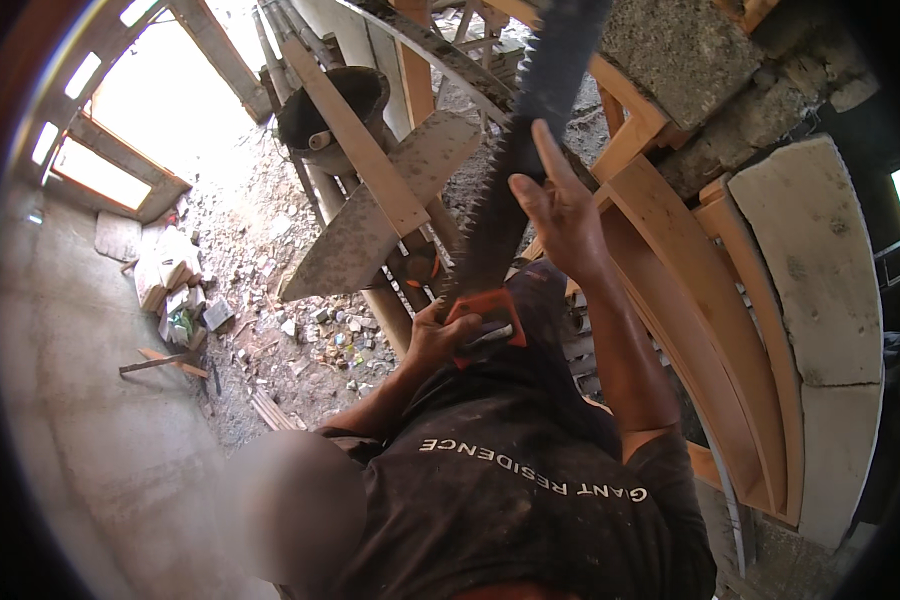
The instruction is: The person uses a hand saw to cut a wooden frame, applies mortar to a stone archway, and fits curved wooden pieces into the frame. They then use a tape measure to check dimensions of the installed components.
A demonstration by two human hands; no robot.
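Note:
A large handsaw with a dark toothed blade (505, 190) and an orange handle (467, 315) is raised before my torso. Its blade slants up to the top of the head view, teeth toward the left. My left hand (436, 338) is closed round the handle. My right hand (567, 220) rests at the blade's right side, with index finger and thumb stretched out and apart against the dark face. Its other fingers are mostly hidden. Left of the blade, a narrow light plank (355, 140) crosses a wider, stained grey board (370, 220).
A black bucket (332, 110) stands beneath the narrow plank. Long brown timber boards (700, 300) and pale slabs (815, 260) line my right. Rubble (280, 300) covers the floor at left, with sacks (167, 268) by a concrete wall (80, 350). A bright opening (175, 95) is at far left.

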